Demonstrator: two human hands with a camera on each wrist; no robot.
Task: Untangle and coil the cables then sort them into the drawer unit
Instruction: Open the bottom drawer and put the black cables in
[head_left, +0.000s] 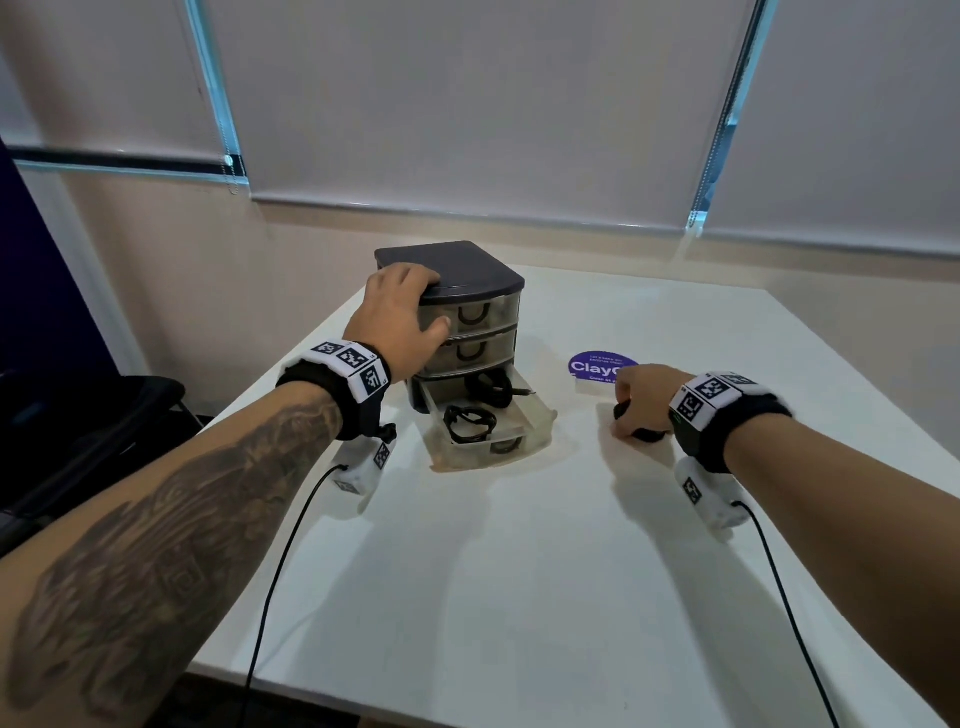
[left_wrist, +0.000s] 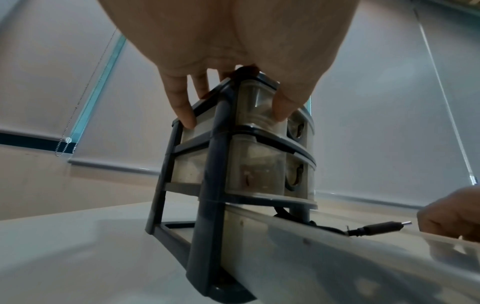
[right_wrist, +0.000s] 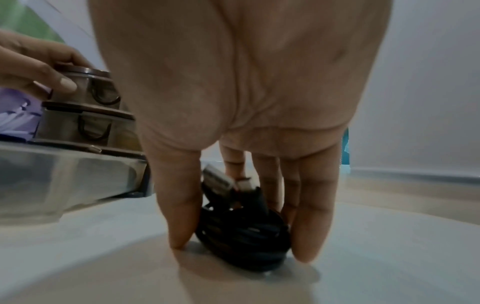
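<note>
A small drawer unit (head_left: 470, 312) with a dark top stands mid-table. My left hand (head_left: 415, 304) grips its top left corner, fingers (left_wrist: 182, 102) down the side and thumb on the top drawer's front. Its bottom drawer (head_left: 535, 415) is pulled out and holds two coiled black cables (head_left: 470, 423), one behind the other. A plug (left_wrist: 376, 227) of the rear coil pokes over the drawer wall. To the right, my right hand (head_left: 631, 410) pinches another coiled black cable (right_wrist: 246, 236) lying on the table, with fingers (right_wrist: 311, 216) on both sides of it.
A round purple sticker (head_left: 597, 366) lies on the white table (head_left: 519, 571) just behind my right hand. The two upper drawers (head_left: 467, 353) are closed. A dark chair (head_left: 104, 415) stands off the table's left edge. Walls with blinds lie behind.
</note>
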